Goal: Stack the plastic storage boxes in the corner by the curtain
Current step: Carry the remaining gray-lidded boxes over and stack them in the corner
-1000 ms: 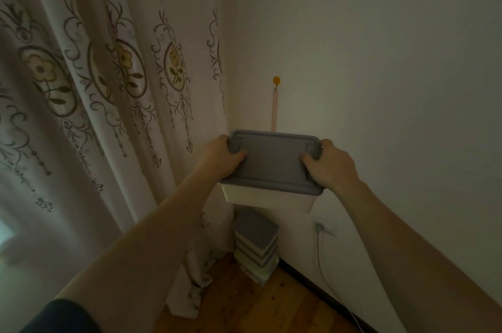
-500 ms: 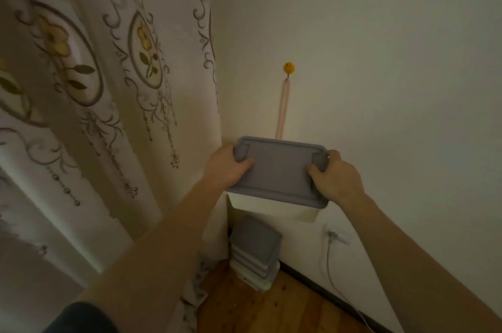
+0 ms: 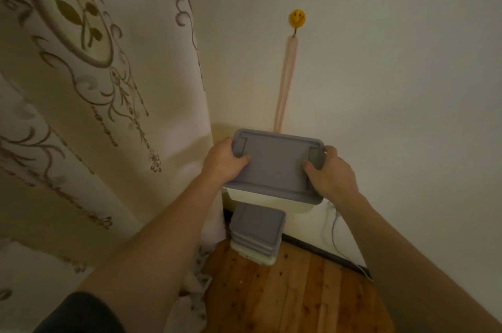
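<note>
I hold a white plastic storage box with a grey lid [image 3: 275,162] in the air, roughly level. My left hand [image 3: 222,161] grips its left end and my right hand [image 3: 330,173] grips its right end, thumbs on the lid. Directly below it, on the wooden floor in the corner, stands a stack of similar grey-lidded boxes [image 3: 256,230]. The held box hides the far part of that stack and hangs well above it, apart from it.
A patterned cream curtain [image 3: 103,104] hangs at the left, touching the floor beside the stack. The white wall [image 3: 394,82] at the right carries a yellow smiley hook [image 3: 297,17] with a pink strap, and a plug with a cable [image 3: 335,226] low down.
I have moved closer to the corner and the view has tilted down. The box in my hands sits lower in view, nearer above the stack. The grip is unchanged.
</note>
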The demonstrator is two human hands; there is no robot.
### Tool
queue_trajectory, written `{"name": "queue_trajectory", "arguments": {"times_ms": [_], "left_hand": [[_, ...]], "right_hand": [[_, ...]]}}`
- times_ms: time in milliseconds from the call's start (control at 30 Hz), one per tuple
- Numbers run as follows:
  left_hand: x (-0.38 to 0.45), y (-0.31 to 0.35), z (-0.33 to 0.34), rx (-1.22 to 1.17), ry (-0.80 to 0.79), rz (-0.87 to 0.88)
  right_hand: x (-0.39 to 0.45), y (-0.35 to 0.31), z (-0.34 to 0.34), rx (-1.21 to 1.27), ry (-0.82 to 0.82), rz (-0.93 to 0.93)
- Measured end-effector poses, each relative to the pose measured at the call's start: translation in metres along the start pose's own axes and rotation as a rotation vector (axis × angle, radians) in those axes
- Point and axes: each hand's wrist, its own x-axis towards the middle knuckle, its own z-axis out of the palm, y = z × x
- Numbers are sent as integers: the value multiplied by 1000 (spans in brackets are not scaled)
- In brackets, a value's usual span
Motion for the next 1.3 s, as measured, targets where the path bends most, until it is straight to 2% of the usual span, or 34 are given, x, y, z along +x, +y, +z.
{"name": "queue_trajectory", "arguments": {"times_ms": [267,467,933,1300], "left_hand": [[35,-55,56,-6,1,5],[57,-123,126,-38,14,-18],[96,-256,253,-77,40,77],[110,-310,294,5,86,127]], "right_hand": [[28,38,73,70,36,5],[42,85,161,74,67,-21],[72,172,325,53,154,-65],[75,198,379,89,150,-40]]}}
